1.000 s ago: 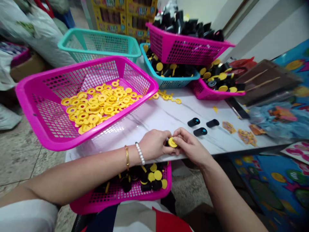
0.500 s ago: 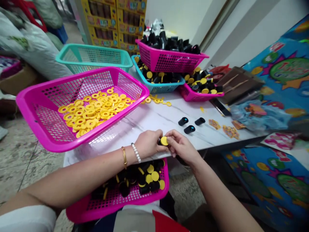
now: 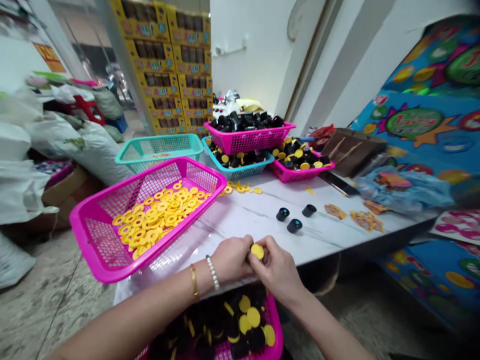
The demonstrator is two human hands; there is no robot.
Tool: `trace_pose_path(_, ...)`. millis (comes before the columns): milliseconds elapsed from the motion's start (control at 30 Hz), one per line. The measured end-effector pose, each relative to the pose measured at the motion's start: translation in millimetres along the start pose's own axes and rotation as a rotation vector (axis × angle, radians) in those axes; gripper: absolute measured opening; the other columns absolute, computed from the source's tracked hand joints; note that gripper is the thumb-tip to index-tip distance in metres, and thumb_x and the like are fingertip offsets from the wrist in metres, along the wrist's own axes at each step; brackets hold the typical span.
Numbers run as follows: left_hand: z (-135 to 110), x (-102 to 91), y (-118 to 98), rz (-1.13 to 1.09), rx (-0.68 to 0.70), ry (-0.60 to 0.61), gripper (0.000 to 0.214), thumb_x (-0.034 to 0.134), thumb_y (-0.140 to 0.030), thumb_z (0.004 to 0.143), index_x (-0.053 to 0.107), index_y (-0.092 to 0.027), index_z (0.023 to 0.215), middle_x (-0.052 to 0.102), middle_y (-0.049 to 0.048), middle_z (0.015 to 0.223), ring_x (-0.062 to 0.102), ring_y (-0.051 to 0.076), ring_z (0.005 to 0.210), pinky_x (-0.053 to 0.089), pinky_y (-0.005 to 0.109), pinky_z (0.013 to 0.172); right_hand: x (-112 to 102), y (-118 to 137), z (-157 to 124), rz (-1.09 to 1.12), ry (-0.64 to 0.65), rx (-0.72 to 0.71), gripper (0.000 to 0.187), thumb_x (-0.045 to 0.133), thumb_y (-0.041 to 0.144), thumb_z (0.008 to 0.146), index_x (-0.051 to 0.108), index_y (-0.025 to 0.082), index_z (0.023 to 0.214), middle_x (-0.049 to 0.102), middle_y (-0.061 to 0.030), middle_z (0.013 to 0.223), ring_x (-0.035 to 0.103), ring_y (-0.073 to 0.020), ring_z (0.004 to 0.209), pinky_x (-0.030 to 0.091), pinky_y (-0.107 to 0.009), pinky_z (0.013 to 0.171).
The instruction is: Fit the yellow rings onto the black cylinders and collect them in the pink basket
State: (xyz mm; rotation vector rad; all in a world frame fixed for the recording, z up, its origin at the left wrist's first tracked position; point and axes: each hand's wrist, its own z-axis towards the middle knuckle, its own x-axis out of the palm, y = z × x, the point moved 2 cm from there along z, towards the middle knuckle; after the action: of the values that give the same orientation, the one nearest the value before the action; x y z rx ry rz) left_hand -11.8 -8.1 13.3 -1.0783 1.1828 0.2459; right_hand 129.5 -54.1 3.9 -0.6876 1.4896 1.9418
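My left hand [image 3: 233,259], with a bead bracelet and a gold bangle at the wrist, is closed around a small part whose body is hidden by my fingers. A round yellow cap [image 3: 257,251] shows at its top. From the other side, my right hand [image 3: 278,269] pinches the same capped part, thumb at the cap's edge. Below my hands, a pink basket [image 3: 276,335] holds black cylinders with yellow caps. Beyond them on the table stand three short black cylinders [image 3: 294,226] with blue spots.
At the left, a large pink basket [image 3: 90,250] holds yellow rings. A teal basket [image 3: 125,156], a blue basket [image 3: 240,172] and more pink baskets [image 3: 250,142] stand behind. A phone [image 3: 339,184], orange wrappers [image 3: 365,220] and a blue plastic bag [image 3: 408,187] lie to the right.
My view has tilted up, so the table and baskets sit lower in the picture. My fingers have closed in around the capped part, hiding the black body that showed before.
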Motion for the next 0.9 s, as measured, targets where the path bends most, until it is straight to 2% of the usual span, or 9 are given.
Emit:
trace_pose_path(67,3.7,-13.5,2.7,-0.011,0.050,0.068,0.031,0.076,-0.034,0.062,0.063,-0.024,0.087,0.068,-0.0015,0.070,0.063,0.017,0.060,0.045,0.023,0.050,0.8,-4.3,-17.1,0.104,0.040,0.016,0.013,0.057,0.033,0.083,0.047,0.023,0.084,0.048,0.0045,0.059,0.048,-0.0142,0.051,0.037,-0.025,0.049)
trace_pose_path(100,8.7,-20.5,5.8,0.000,0.039,0.059,0.028,0.076,-0.033,0.063,0.064,-0.023,0.087,0.068,-0.0019,0.070,0.064,0.017,0.062,0.047,0.023,0.053,2.7,-7.1,-28.2,0.142,0.059,0.013,0.014,0.057,0.033,0.082,0.047,0.024,0.083,0.046,0.0052,0.057,0.046,-0.0133,0.048,0.035,-0.024,0.046)
trace_pose_path(200,37.8,-38.8,21.2,0.094,-0.110,-0.131,0.026,0.058,-0.027,0.079,0.063,-0.014,0.101,0.067,0.0112,0.099,0.065,0.023,0.087,0.051,0.029,0.075,14.0,-16.1,-62.4,0.188,0.091,-0.055,0.014,0.059,0.031,0.078,0.048,0.024,0.082,0.042,0.0062,0.055,0.042,-0.0116,0.043,0.033,-0.023,0.042)
trace_pose_path(300,79.3,-47.4,40.2,0.192,-0.241,-0.292,0.037,0.049,-0.028,0.086,0.053,-0.008,0.117,0.054,0.0223,0.122,0.058,0.028,0.108,0.047,0.036,0.087,28.1,-22.7,-82.8,0.181,0.138,-0.076,0.015,0.062,0.028,0.075,0.050,0.024,0.083,0.043,0.0063,0.054,0.043,-0.0115,0.044,0.033,-0.022,0.042)
trace_pose_path(433,113.9,-45.8,53.1,0.275,-0.291,-0.298,0.030,0.051,-0.023,0.086,0.055,-0.005,0.110,0.063,0.0207,0.099,0.064,0.026,0.089,0.049,0.032,0.076,36.5,-25.8,-83.0,0.286,0.221,-0.034,0.030,0.061,0.029,0.080,0.053,0.022,0.109,0.057,0.0019,0.068,0.051,-0.0118,0.051,0.040,-0.021,0.047)
trace_pose_path(533,106.0,-35.8,48.8,0.333,-0.225,-0.291,0.023,0.047,-0.019,0.088,0.058,-0.009,0.105,0.061,0.0197,0.106,0.065,0.023,0.081,0.049,0.031,0.071,33.9,-29.3,-78.2,0.350,0.204,0.013,0.030,0.055,0.032,0.087,0.053,0.020,0.114,0.059,-0.0006,0.074,0.053,-0.0118,0.055,0.043,-0.021,0.050)
trace_pose_path(667,75.1,-19.3,42.3,0.381,-0.082,-0.256,0.028,0.042,-0.012,0.089,0.059,-0.019,0.110,0.064,0.0103,0.108,0.066,0.022,0.087,0.051,0.031,0.074,28.8,-32.9,-77.3,0.329,0.148,0.104,0.019,0.052,0.031,0.090,0.059,0.018,0.102,0.058,-0.0014,0.072,0.053,-0.0122,0.057,0.042,-0.022,0.052)
trace_pose_path(767,62.6,-17.0,47.7,0.400,-0.052,-0.269,0.027,0.042,-0.011,0.090,0.060,-0.019,0.109,0.066,0.0087,0.109,0.065,0.022,0.094,0.051,0.032,0.081,21.0,-27.2,-73.7,0.327,0.123,0.061,0.015,0.051,0.027,0.090,0.063,0.017,0.093,0.059,-0.0028,0.072,0.054,-0.0131,0.060,0.043,-0.023,0.055)
trace_pose_path(900,55.5,-26.4,42.4,0.314,0.085,-0.523,0.024,0.044,-0.014,0.092,0.060,-0.018,0.109,0.062,0.0106,0.121,0.061,0.020,0.108,0.051,0.031,0.091,1.1,-20.4,-59.9,0.390,0.015,0.046,0.015,0.055,0.028,0.089,0.065,0.018,0.085,0.061,-0.0031,0.072,0.055,-0.0129,0.060,0.043,-0.023,0.055)
